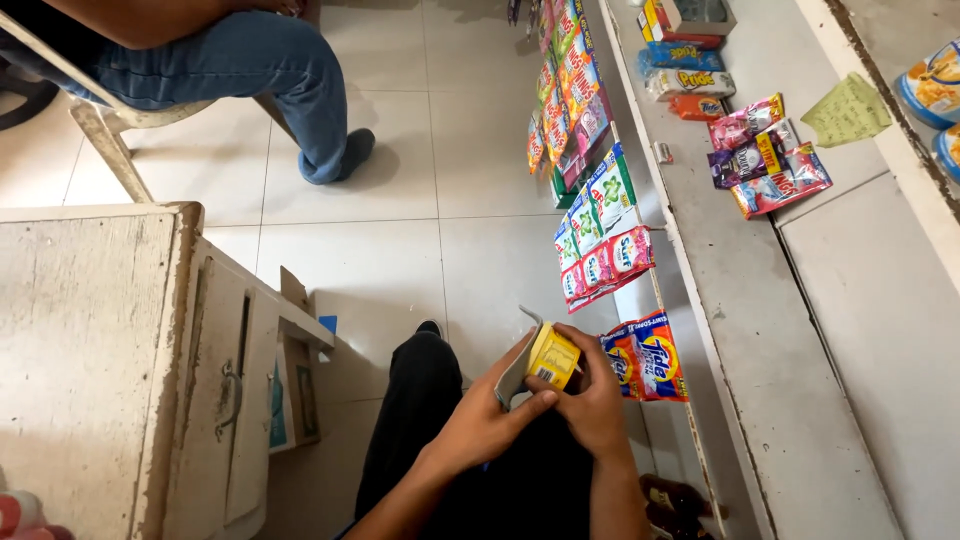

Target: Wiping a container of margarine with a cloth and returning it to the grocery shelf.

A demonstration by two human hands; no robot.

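Head camera, looking down from above: two bare hands meet near the bottom centre, above the person's own lap in black trousers (420, 420). The left hand (490, 420) cups the underside of a small yellow box (552, 358) with an open grey card flap (515, 370), its thumb pressed along the box's lower edge. The right hand (592, 395), at 3 o'clock from the box, closes its fingers over the box's top and right side, so both hands are clamped on it. Just beyond the right hand at 3 o'clock hang orange detergent sachets (645, 358); more sachet strips (600, 230) hang at 12 o'clock along the edge of a grey counter (800, 380). On the counter at 1 o'clock lie pink and purple sachets (765, 150). At 9 o'clock stands a worn cream cabinet (100, 350). At 11 o'clock, well apart, another person's leg in blue jeans (250, 70) rests on the tiled floor (400, 200).
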